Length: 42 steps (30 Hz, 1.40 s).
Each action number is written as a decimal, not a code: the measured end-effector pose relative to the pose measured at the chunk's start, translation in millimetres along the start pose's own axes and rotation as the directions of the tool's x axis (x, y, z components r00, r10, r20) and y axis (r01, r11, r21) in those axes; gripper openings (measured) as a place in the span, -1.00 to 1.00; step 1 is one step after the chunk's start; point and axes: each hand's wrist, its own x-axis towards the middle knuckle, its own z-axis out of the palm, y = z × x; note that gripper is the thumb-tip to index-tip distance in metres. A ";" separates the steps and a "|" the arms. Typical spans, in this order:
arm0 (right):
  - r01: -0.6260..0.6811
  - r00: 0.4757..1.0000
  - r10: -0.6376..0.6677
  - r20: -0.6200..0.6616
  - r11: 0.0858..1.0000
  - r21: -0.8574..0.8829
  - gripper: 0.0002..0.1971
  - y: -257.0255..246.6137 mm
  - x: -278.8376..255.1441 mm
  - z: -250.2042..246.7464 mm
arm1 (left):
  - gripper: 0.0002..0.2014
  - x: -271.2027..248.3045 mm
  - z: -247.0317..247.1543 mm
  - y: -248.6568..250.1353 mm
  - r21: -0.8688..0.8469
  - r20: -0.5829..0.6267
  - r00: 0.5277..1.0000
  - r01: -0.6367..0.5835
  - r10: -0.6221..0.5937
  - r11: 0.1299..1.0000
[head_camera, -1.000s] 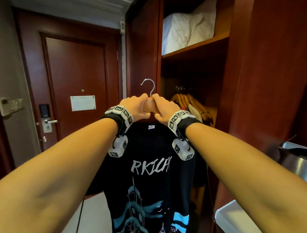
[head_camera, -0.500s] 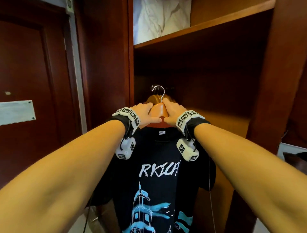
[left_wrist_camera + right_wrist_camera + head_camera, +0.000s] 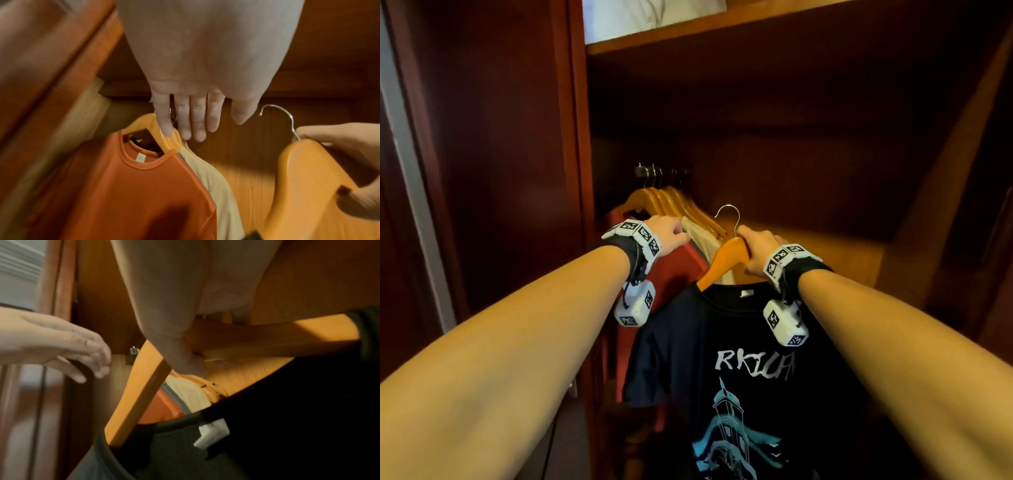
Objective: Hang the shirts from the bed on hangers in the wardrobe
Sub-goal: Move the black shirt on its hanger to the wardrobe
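Left hand [image 3: 667, 232] off wooden hanger [image 3: 724, 262], now touching hung hangers [image 3: 671, 202].

Head cam faces wardrobe [image 3: 893, 274]; wrist cams close, share hangers [image 3: 164, 139].

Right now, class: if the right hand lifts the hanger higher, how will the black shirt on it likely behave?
The black shirt would probably stay floppy: it drapes loosely below the wooden hanger. It seems light, since the right hand alone holds it up. It may sway or slide, as only the hanger's shoulders carry it.
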 end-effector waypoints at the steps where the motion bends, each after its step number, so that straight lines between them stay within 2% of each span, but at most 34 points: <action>1: -0.008 1.000 0.008 0.021 1.000 -0.022 -0.35 5.1 7.6 4.6 | -0.73 9.7 6.1 0.1 -0.005 -0.012 1.000 -0.003 0.003 1.000; 5: -0.004 0.992 0.015 0.122 0.996 -0.092 -0.30 24.0 34.6 16.6 | -0.68 46.7 32.7 2.4 -0.015 -0.032 0.999 -0.026 0.026 1.000; 9: -0.032 0.987 0.049 0.152 0.993 -0.113 -0.29 45.1 57.2 22.3 | -0.56 78.6 48.9 2.1 -0.051 -0.023 0.999 -0.042 0.041 0.998; 14: -0.025 0.979 0.054 0.196 0.989 -0.146 -0.34 55.1 76.9 31.0 | -0.47 111.9 65.8 2.7 0.045 -0.014 0.993 -0.115 0.116 0.992; 17: -0.032 0.970 0.070 0.231 0.986 -0.165 -0.32 60.3 88.7 38.2 | -0.43 131.7 72.9 5.4 0.132 0.045 0.988 -0.155 0.151 0.979; 20: -0.031 0.957 0.085 0.276 0.980 -0.196 -0.31 62.7 100.9 42.0 | -0.41 150.9 81.7 0.3 0.227 0.161 0.978 -0.170 0.135 0.959; 23: -0.026 0.947 0.093 0.308 0.976 -0.214 -0.28 68.1 109.7 44.6 | -0.44 160.9 85.3 -4.1 0.321 0.226 0.965 -0.200 0.131 0.926; 28: -0.062 0.929 0.155 0.336 0.960 -0.272 0.08 75.3 123.9 53.8 | -0.47 169.5 79.8 -11.6 0.348 0.230 0.961 -0.230 0.155 0.909; 31: -0.055 0.922 0.152 0.355 0.961 -0.270 0.04 72.0 132.2 56.7 | -0.67 177.0 80.6 -24.5 0.244 0.241 0.955 -0.231 0.172 0.942; 34: -0.055 0.917 0.155 0.368 0.962 -0.269 -0.01 64.5 139.3 60.8 | -0.68 181.8 82.7 -32.8 0.213 0.276 0.950 -0.207 0.144 0.955; 39: -0.056 0.931 0.144 0.335 0.964 -0.260 -0.03 56.0 147.6 72.1 | -0.69 184.5 87.5 -37.9 0.180 0.298 0.939 -0.230 0.170 0.957; 42: -0.066 0.936 0.139 0.324 0.971 -0.228 -0.15 52.9 152.0 74.3 | -0.72 186.5 89.1 -42.8 0.187 0.298 0.939 -0.236 0.174 0.954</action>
